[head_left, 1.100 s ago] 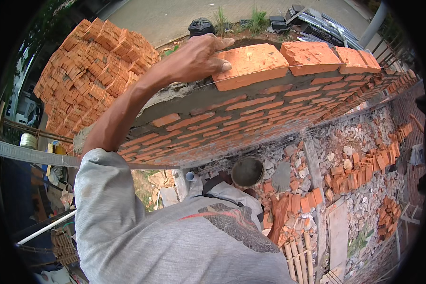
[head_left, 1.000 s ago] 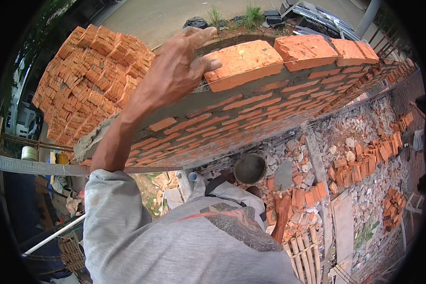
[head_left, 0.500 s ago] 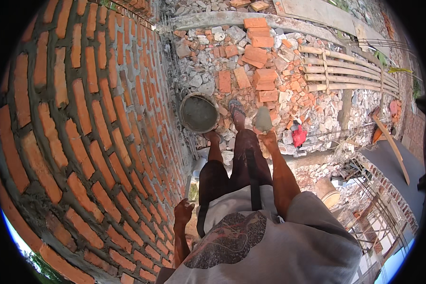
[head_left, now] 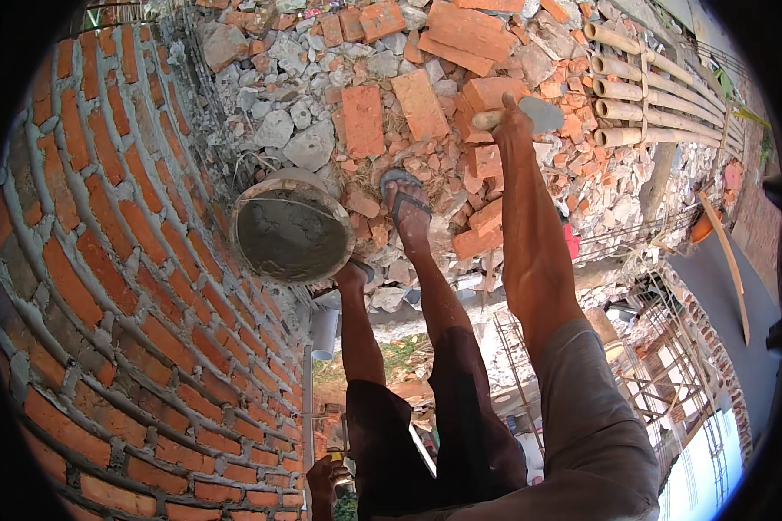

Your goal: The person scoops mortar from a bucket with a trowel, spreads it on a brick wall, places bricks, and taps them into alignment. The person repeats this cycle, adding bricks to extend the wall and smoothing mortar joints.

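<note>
My right hand [head_left: 513, 124] grips a trowel by its wooden handle [head_left: 488, 120]. The grey trowel blade [head_left: 543, 115] points right, over broken bricks. Its arm is stretched far forward above the rubble. Low down beside the brick wall [head_left: 148, 330], my left hand [head_left: 324, 476] hangs with curled fingers. A small yellow patch shows at those fingers, and I cannot make out whether it is held. Between the wall and my feet stands a bucket [head_left: 302, 179] with wet grey mortar [head_left: 291, 234] inside. Closest to the right hand is a stack of orange bricks [head_left: 487, 97].
Loose bricks [head_left: 362, 122] and broken concrete [head_left: 311, 146] cover the ground around my sandalled foot [head_left: 406, 204]. Tied bamboo poles [head_left: 656, 113] lie at the far right. A wooden plank [head_left: 726, 260] leans on a dark sheet [head_left: 760, 304]. A grey pipe [head_left: 325, 333] sits below the bucket.
My right hand has reached forward with the trowel, from near my knee to the brick stack. The view has shifted, so bucket and bricks look larger. My left hand sits lower in view.
</note>
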Demonstrator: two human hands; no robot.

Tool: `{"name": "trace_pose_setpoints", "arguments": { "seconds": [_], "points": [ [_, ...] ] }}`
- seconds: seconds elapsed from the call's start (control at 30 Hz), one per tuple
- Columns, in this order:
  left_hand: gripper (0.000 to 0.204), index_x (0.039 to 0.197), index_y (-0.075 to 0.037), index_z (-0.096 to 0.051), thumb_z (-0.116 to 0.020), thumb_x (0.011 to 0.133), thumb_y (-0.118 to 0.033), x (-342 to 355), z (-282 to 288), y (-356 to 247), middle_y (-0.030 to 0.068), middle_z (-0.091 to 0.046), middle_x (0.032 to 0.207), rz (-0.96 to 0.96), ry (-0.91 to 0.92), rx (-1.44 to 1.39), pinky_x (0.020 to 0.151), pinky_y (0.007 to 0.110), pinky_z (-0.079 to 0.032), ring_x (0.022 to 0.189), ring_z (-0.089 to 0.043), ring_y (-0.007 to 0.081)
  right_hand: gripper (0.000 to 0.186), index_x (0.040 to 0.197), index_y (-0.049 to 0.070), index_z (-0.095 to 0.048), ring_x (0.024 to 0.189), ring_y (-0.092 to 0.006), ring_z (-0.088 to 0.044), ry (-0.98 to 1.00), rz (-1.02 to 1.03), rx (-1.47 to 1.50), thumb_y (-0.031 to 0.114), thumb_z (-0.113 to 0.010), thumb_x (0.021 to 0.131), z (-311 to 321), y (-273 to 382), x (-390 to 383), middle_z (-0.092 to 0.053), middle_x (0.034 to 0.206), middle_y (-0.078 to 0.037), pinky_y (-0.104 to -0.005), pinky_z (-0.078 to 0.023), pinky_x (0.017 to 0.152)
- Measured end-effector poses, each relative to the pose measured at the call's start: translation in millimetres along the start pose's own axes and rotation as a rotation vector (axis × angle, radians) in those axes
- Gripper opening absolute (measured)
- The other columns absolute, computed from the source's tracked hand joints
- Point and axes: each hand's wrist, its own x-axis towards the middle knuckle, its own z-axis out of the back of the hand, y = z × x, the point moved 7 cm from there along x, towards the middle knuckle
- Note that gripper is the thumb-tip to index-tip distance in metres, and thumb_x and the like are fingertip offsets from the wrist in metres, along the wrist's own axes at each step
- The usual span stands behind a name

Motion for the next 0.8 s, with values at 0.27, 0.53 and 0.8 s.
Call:
{"name": "trace_pose_setpoints", "arguments": {
  "seconds": [0.27,0.53,0.8],
  "points": [
    [0.071,0.126,0.007,-0.053,-0.069,0.087,-0.050,9.6,-42.6,-12.7,0.0202,-0.068,0.098,-0.063,0.083,-0.005,0.066,0.036,-0.057,0.079,-0.069,0.0266,0.046,0.109,-0.008,-0.060,0.084,-0.0264,-0.065,-0.140,-0.013,-0.252,0.018,-0.081,0.078,-3.7,-4.9,13.5,-0.064,0.109,-0.019,-0.0364,-0.054,0.072],
    [0.043,0.122,0.007,-0.057,-0.063,0.094,-0.024,-21.0,-49.4,-92.5,0.0158,-0.068,0.096,-0.402,0.029,-0.034,0.066,0.033,-0.055,0.078,-0.067,0.0227,0.033,0.101,-0.006,-0.059,0.066,-0.0199,-0.055,0.223,0.096,-0.338,0.007,-0.079,0.078,4.0,17.1,-47.6,-0.056,0.082,-0.007,-0.0361,-0.049,0.058],
    [0.068,0.135,0.005,-0.048,-0.060,0.094,-0.049,-163.4,-158.2,-274.3,0.0150,-0.062,0.119,-0.867,0.357,-0.186,0.083,0.035,-0.052,0.100,-0.062,0.0219,0.050,0.116,-0.011,-0.055,0.080,-0.0210,-0.061,0.919,0.314,-0.782,0.015,-0.078,0.079,45.4,119.9,-409.4,-0.067,0.100,-0.014,-0.0332,-0.050,0.073]
  ]
}}
